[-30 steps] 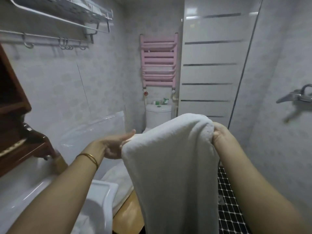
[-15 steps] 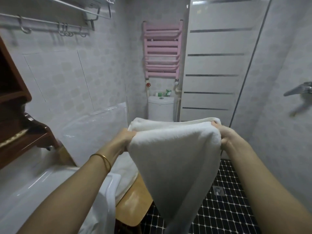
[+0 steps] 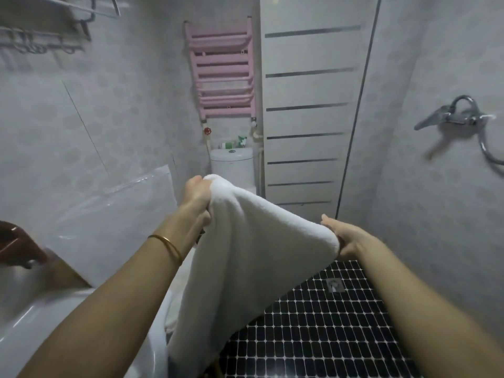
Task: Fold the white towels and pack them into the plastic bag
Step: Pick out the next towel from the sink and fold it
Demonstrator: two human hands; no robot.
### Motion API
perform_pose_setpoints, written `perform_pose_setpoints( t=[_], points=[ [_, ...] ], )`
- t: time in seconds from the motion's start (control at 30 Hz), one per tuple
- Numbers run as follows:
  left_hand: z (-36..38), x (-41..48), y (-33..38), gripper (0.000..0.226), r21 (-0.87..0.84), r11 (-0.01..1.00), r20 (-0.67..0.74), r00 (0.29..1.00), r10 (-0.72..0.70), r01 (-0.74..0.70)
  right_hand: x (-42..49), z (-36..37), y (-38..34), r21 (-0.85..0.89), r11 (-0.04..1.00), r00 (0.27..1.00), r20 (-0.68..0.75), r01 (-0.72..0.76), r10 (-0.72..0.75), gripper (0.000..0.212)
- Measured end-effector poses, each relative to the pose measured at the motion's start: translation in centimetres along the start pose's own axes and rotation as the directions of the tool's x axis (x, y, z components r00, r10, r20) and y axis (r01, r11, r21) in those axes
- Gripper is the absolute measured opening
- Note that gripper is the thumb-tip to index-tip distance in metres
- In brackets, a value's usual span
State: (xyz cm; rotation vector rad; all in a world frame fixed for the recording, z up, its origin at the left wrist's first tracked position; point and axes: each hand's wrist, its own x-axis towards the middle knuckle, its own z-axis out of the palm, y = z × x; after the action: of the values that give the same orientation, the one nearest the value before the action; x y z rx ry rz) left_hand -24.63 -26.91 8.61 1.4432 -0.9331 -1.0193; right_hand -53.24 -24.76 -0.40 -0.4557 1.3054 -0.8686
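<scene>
- My left hand [image 3: 197,196] was closed tight on the far, upper corner of the white towel [image 3: 253,255], with the cloth bunched inside my curled fingers
- My right hand [image 3: 346,238] gripped the near, lower corner, fingers curled under the edge and the thumb lying along the top
- The towel hung in the air between my 2 hands, and its top edge sloped down from the left hand to the right
- From that edge the cloth fell in 1 broad sheet to the bottom of the view, in front of the sink [image 3: 54,323] and the dark tiled floor [image 3: 327,336]
- A thin gold bracelet [image 3: 166,245] sat on my left wrist
- The plastic bag [image 3: 114,214] stood against the wall on my left, clear and shiny, beyond my left forearm and apart from the towel
- A brown wooden shelf [image 3: 16,246] stuck in from the left edge, just beside the bag
- A metal rack [image 3: 54,23] with hooks hung high on the left wall
- Straight ahead stood a toilet [image 3: 231,165] with a pink radiator [image 3: 222,72] on the wall above it
- A striped glass panel [image 3: 308,105] rose to the right of the toilet
- A shower tap [image 3: 458,118] with its hose was fixed to the right wall
- A small drain [image 3: 335,285] sat in the floor below my right hand
</scene>
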Motion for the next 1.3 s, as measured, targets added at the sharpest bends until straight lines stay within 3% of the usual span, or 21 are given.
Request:
perform_pose_setpoints(
  t=[0.1, 0.2, 0.3, 0.37, 0.47, 0.5, 0.57, 0.63, 0.67, 0.73, 0.77, 0.83, 0.93, 1.0, 1.07, 1.13, 1.3],
  points=[
    [-0.2, 0.4, 0.2, 0.003, -0.002, 1.0, -0.028, 1.0, 0.004, -0.004, 1.4, -0.2, 3.1, 0.177, 0.981, 0.976, 0.188, 0.078, -0.111, 0.054],
    [-0.8, 0.8, -0.1, 0.029, 0.018, 1.0, -0.011, 1.0, -0.009, 0.009, 2.0, 0.4, 6.3, 0.211, 0.972, 0.923, 0.346, 0.098, -0.168, 0.044],
    [-1.9, 1.1, -0.9, 0.031, -0.031, 0.999, -0.019, 1.0, -0.014, 0.013, 2.3, 1.0, 7.6, 0.283, 0.933, 0.893, 0.324, 0.224, -0.313, 0.058],
    [-2.8, 1.4, -1.4, 0.029, -0.051, 0.999, -0.084, 0.996, 0.011, -0.016, 1.8, 1.2, 7.2, 0.258, 0.906, 0.869, 0.286, 0.337, -0.404, 0.055],
    [-4.1, 2.1, -2.8, 0.048, 0.125, 0.99, -0.143, 0.987, 0.079, -0.061, 0.5, 0.9, 6.0, 0.058, 0.869, 0.838, 0.243, 0.491, -0.489, 0.059],
    [-4.4, 2.1, -3.4, 0.049, 0.198, 0.977, -0.146, 0.984, 0.105, -0.075, 0.1, 0.7, 5.6, -0.117, 0.818, 0.817, 0.231, 0.563, -0.529, 0.061],
    [-4.9, 2.3, -4.7, 0.047, 0.284, 0.957, -0.132, 0.986, 0.105, -0.064, -0.6, 0.4, 4.9, -0.545, 0.55, 0.744, 0.23, 0.633, -0.627, 0.061],
    [-5.3, 2.5, -6.2, 0.047, 0.36, 0.933, -0.104, 0.993, 0.05, -0.009, -0.8, 0.2, 4.2, -0.775, 0.245, 0.671, 0.288, 0.582, -0.684, 0.062],
    [-5.4, 2.7, -6.8, 0.045, 0.414, 0.91, -0.078, 0.997, 0.014, 0.019, -1.0, 0.2, 3.8, -0.824, 0.144, 0.65, 0.311, 0.548, -0.693, 0.061],
    [-5.5, 2.8, -8.0, 0.03, 0.519, 0.854, -0.002, 0.999, -0.034, 0.03, -1.1, -0.1, 3.2, -0.888, 0.033, 0.637, 0.303, 0.459, -0.709, 0.057],
    [-5.4, 2.8, -8.5, 0.018, 0.568, 0.823, 0.031, 0.999, -0.043, 0.017, -1.2, -0.3, 2.9, -0.911, 0.013, 0.636, 0.278, 0.413, -0.72, 0.052],
    [-5.0, 2.9, -9.1, 0.016, 0.646, 0.763, 0.077, 0.996, -0.047, -0.014, -1.7, -0.6, 2.3, -0.944, -0.016, 0.632, 0.233, 0.33, -0.739, 0.035],
    [-4.7, 3.1, -9.0, 0.02, 0.712, 0.702, 0.123, 0.987, -0.104, -0.015, -2.4, -1.5, 1.7, -0.948, -0.027, 0.592, 0.221, 0.317, -0.775, 0.023],
    [-4.7, 3.4, -8.8, 0.033, 0.707, 0.707, 0.172, 0.975, -0.138, -0.025, -2.5, -2.2, 1.5, -0.897, -0.015, 0.537, 0.278, 0.442, -0.797, 0.017],
    [-4.7, 3.5, -8.5, 0.033, 0.646, 0.762, 0.23, 0.963, -0.143, -0.041, -2.8, -2.6, 1.6, -0.755, 0.126, 0.536, 0.326, 0.643, -0.779, 0.01],
    [-4.8, 3.5, -8.3, 0.022, 0.589, 0.807, 0.306, 0.937, -0.169, -0.046, -3.0, -2.5, 1.7, -0.609, 0.281, 0.553, 0.318, 0.742, -0.77, 0.012],
    [-5.4, 2.9, -8.6, 0.018, 0.705, 0.704, 0.374, 0.796, -0.476, 0.089, -2.8, -1.0, 1.3, -0.356, 0.469, 0.565, 0.245, 0.809, -0.788, 0.016]
  ],
)
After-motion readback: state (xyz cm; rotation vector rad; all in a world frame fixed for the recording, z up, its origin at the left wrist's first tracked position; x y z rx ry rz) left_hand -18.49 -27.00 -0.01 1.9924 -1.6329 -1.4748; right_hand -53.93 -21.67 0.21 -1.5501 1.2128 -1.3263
